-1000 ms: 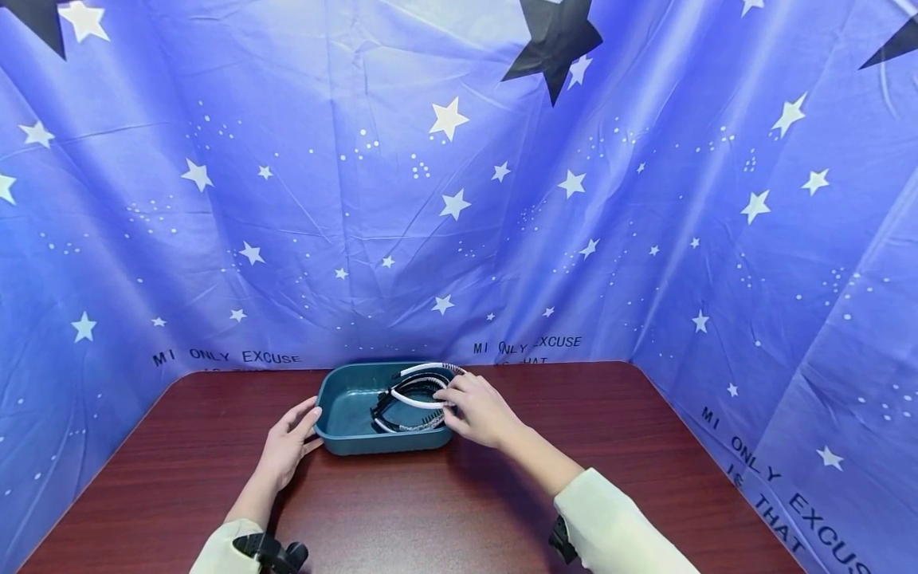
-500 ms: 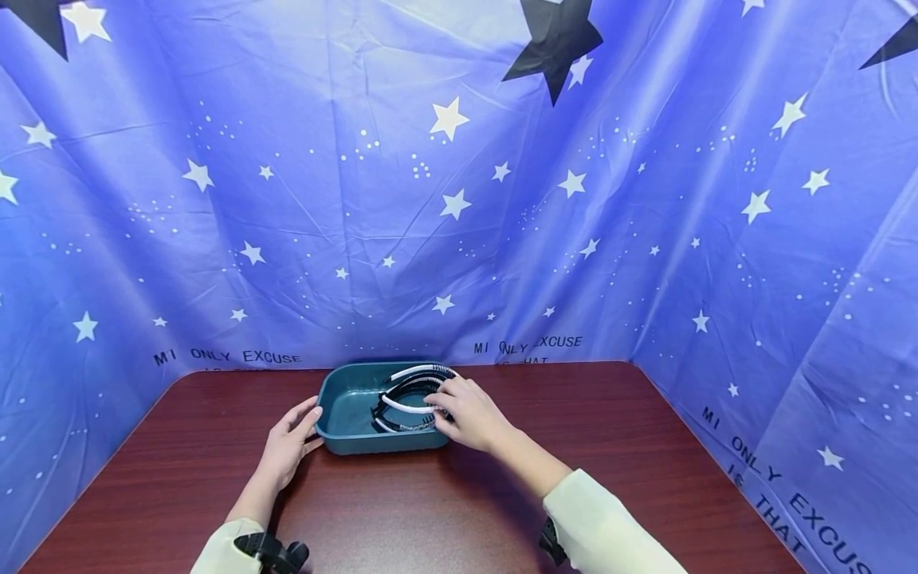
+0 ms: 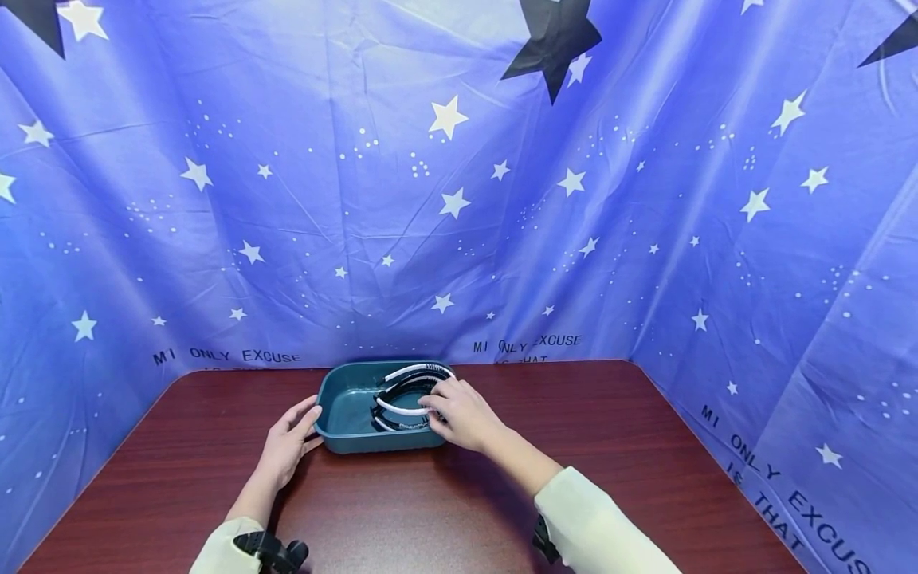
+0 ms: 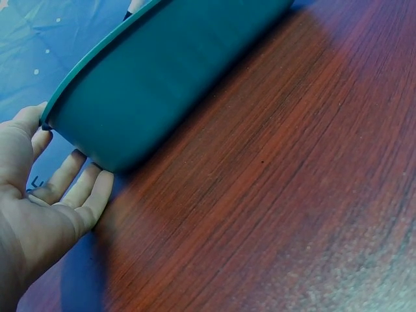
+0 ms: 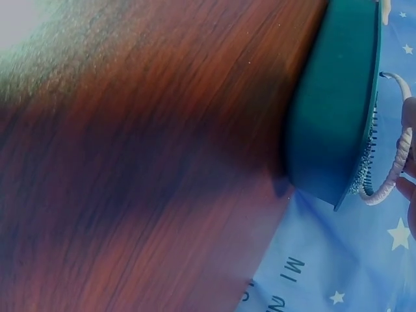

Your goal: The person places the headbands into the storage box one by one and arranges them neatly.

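Observation:
A teal plastic basin (image 3: 344,442) sits toward the far side of the table. My left hand (image 3: 285,446) touches its left end, thumb at the rim and the other fingers spread along the outer wall (image 4: 130,97). Inside, on the right, lie several headbands, black and white, some with comb teeth. My right hand (image 3: 462,414) reaches over the basin's right end and pinches a white headband (image 3: 402,410). In the right wrist view that headband (image 5: 390,179) rises above the rim. My right fingers hide part of the pile, and only their edge shows in that view.
The brown wood-grain table (image 3: 373,510) spreads around the basin. A blue star-printed curtain (image 3: 387,199) hangs behind it and along both sides. Black camera mounts sit on both wrists, the left mount (image 3: 272,552) showing most plainly.
My right hand has moved a little to the left over the basin, and the white headband has shifted left with it. The left hand and basin have stayed in place.

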The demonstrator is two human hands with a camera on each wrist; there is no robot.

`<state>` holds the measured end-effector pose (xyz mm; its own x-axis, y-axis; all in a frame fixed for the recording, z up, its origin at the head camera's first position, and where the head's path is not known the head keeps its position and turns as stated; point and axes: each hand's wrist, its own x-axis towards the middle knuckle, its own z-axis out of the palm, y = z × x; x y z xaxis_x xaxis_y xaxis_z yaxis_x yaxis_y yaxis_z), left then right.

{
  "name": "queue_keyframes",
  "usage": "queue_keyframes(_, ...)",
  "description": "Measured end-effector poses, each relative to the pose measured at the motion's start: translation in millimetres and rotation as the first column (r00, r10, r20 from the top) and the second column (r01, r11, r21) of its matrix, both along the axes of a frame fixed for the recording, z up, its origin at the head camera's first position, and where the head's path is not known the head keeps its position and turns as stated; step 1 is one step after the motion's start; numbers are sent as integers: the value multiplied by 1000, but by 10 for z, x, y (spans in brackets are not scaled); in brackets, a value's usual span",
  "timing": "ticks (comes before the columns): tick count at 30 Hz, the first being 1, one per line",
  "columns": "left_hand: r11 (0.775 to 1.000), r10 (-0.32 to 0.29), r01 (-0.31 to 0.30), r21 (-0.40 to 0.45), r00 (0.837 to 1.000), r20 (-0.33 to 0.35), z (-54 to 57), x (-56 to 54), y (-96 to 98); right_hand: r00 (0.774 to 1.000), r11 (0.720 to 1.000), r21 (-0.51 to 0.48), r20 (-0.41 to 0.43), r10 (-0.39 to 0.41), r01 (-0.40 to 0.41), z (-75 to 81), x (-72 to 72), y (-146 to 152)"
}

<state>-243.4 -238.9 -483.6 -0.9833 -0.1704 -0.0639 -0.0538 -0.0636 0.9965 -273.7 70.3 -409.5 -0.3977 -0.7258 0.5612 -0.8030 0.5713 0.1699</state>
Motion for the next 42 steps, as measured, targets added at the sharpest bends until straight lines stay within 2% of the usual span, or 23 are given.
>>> queue_keyframes(9,1000,2,-2,-5,1000,-2,-6,-1,0,1000,1000,31,-19,3,-3,-64,-42,-85)
queue_keyframes(19,1000,9,-9,2,1000,-4,-5,-6,9,999,998,56,-2,-34,34,-99,-71,-107)
queue_keyframes(30,1000,-2,2,-2,1000,-12,1,18,14,997,990,126,47,-66,59,-89,-29,-128)
queue_keyframes(42,1000,-1,1,-1,1000,-12,13,19,20,995,986,152,67,-76,65,-65,-6,-138)
